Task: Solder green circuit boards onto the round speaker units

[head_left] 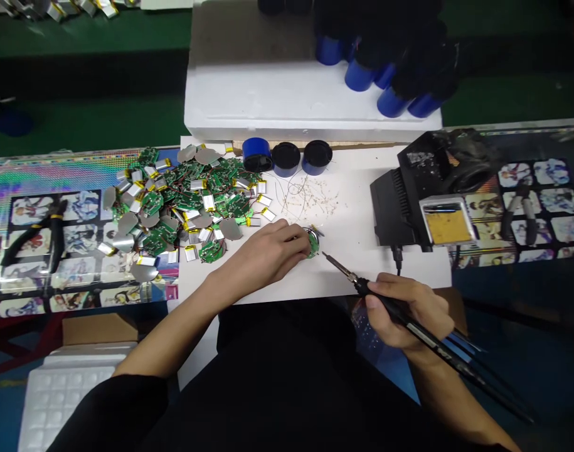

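My left hand (278, 251) is closed on a small round green circuit board (313, 243) above the white work surface. Its fingers cover most of the board. My right hand (411, 307) grips a black soldering iron (390, 304), its tip pointing up and left, close to the board's right edge. Whether the tip touches the board I cannot tell. Left of my left hand lies a heap of green circuit boards (212, 251) with silver battery packs (208, 202) and grey discs. Thin loose wires (310, 198) are scattered just beyond the held board.
Several blue-and-black round housings (317, 157) stand along the white foam block (249, 100), with more on top. A black soldering station (393, 207) with a yellow sponge (446, 226) is at right. Pliers (56, 235) lie far left; cutters (522, 213) lie far right.
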{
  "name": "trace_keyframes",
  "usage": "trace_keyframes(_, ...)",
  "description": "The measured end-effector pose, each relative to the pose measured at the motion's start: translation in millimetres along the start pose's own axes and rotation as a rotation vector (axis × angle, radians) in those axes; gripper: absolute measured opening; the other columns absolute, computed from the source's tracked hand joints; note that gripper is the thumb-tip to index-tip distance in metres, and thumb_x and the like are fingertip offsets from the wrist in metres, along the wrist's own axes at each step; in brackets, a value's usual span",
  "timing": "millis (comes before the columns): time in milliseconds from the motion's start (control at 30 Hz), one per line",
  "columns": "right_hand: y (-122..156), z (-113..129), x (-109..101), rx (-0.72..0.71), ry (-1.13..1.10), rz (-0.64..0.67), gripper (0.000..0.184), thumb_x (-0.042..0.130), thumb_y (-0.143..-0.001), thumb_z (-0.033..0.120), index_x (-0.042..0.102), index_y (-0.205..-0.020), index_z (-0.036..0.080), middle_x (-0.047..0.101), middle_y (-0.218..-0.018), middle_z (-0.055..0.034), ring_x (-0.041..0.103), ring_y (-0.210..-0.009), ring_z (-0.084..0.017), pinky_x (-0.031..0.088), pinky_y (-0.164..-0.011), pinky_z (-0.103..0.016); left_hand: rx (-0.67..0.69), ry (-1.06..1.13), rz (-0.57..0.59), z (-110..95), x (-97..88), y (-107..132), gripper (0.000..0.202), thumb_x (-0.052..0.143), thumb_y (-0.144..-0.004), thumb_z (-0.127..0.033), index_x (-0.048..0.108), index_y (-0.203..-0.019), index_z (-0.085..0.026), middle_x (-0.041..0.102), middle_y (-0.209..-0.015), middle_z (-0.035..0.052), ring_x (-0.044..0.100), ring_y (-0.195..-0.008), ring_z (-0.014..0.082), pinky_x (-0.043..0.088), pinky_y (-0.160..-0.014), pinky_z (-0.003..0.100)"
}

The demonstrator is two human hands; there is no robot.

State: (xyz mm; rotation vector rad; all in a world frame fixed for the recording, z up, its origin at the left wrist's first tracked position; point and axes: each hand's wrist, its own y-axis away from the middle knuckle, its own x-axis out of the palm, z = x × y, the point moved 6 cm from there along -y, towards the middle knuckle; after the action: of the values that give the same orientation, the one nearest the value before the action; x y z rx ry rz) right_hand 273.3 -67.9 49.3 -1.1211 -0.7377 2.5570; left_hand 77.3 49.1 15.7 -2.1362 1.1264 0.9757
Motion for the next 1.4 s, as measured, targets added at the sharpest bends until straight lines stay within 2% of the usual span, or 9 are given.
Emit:
trace_keyframes(267,8,-22,12,0.216,-0.098,-0.115,0.031,0.081,-0.091,0.023,0.07,-0.12,0.023,0.083,-0.098,-0.0039,0.081,-0.075,-0.019,0.07,-0.066,-0.029,0.001,-0.019,0.004,-2,0.3,-1,0.021,0.05,-0.112,-0.024,0.07,-0.106,-0.018,0.072,-0.112,0.0086,0.063,-0.099,0.0228,0.049,-0.089,0.037)
trace_keyframes(400,5,-31,36,0.303,-0.318,-0.033,0.034,0.064,-0.104,0.02,0.061,-0.139,0.024,0.083,-0.114,-0.0078,0.078,-0.064,-0.015,0.065,-0.055,-0.028,0.001,-0.022,0.015,-1,-1.1,0,0.025,0.048,-0.113,-0.026,0.072,-0.108,-0.018,0.073,-0.112,0.0095,0.064,-0.1,0.0235,0.051,-0.09,0.039)
trace_keyframes(467,-5,-32,47,0.279,-0.359,-0.008,0.032,0.053,-0.11,0.019,0.059,-0.14,0.024,0.083,-0.116,-0.0082,0.078,-0.066,-0.015,0.064,-0.055,-0.029,0.002,-0.017,0.0,0,-2.7,3,0.024,0.051,-0.112,-0.027,0.073,-0.11,-0.019,0.073,-0.118,0.0104,0.064,-0.104,0.0246,0.052,-0.093,0.04)
trace_keyframes(633,-51,-31,74,0.099,-0.149,0.012,0.024,0.056,-0.106,0.013,0.065,-0.126,0.024,0.079,-0.126,-0.0091,0.078,-0.113,-0.023,0.064,-0.099,-0.042,-0.113,0.118,-0.147,9,4.8,16,0.012,0.073,-0.1,-0.032,0.074,-0.108,-0.024,0.055,-0.153,0.0133,0.053,-0.142,0.0317,0.049,-0.117,0.05)
trace_keyframes(900,-110,-66,121,0.014,0.054,-0.021,0.033,0.057,-0.098,0.013,0.062,-0.13,0.021,0.074,-0.126,-0.013,0.062,-0.118,-0.033,0.053,-0.104,-0.052,-0.276,0.394,-0.268,15,24.7,27,0.01,0.075,-0.097,-0.023,0.067,-0.103,-0.023,0.061,-0.143,0.0133,0.062,-0.137,0.0261,0.055,-0.115,0.042)
trace_keyframes(1000,-118,-82,134,0.044,0.139,0.031,0.034,0.057,-0.096,0.013,0.064,-0.129,0.02,0.075,-0.113,-0.0128,0.059,-0.113,-0.035,0.05,-0.097,-0.05,-0.294,0.464,-0.254,17,-6.2,41,0.016,0.081,-0.093,-0.027,0.067,-0.099,-0.023,0.066,-0.14,0.0124,0.064,-0.135,0.0262,0.054,-0.114,0.043)
trace_keyframes(1133,-118,-83,139,-0.011,0.169,0.032,0.029,0.056,-0.099,0.014,0.065,-0.126,0.022,0.076,-0.105,-0.0095,0.06,-0.104,-0.032,0.046,-0.087,-0.045,-0.336,0.475,-0.406,48,-82.7,66,0.024,0.084,-0.091,-0.035,0.065,-0.097,-0.022,0.067,-0.142,0.0145,0.064,-0.137,0.0285,0.054,-0.114,0.048)
trace_keyframes(1267,-112,-70,127,-0.065,0.138,-0.046,0.023,0.058,-0.101,0.014,0.066,-0.12,0.022,0.077,-0.1,-0.0078,0.061,-0.098,-0.03,0.048,-0.084,-0.045,-0.475,0.36,-0.727,123,-166.9,79,0.037,0.086,-0.083,-0.043,0.06,-0.094,-0.02,0.066,-0.144,0.0173,0.064,-0.135,0.0302,0.054,-0.113,0.044)
trace_keyframes(1400,-92,-44,104,-0.127,0.008,-0.071,0.026,0.063,-0.099,0.013,0.066,-0.123,0.024,0.076,-0.101,-0.0069,0.063,-0.091,-0.028,0.056,-0.079,-0.043,-0.771,0.068,-0.804,208,-213.4,74,0.031,0.078,-0.081,-0.04,0.059,-0.093,-0.019,0.073,-0.128,0.0127,0.071,-0.116,0.0255,0.054,-0.104,0.037)
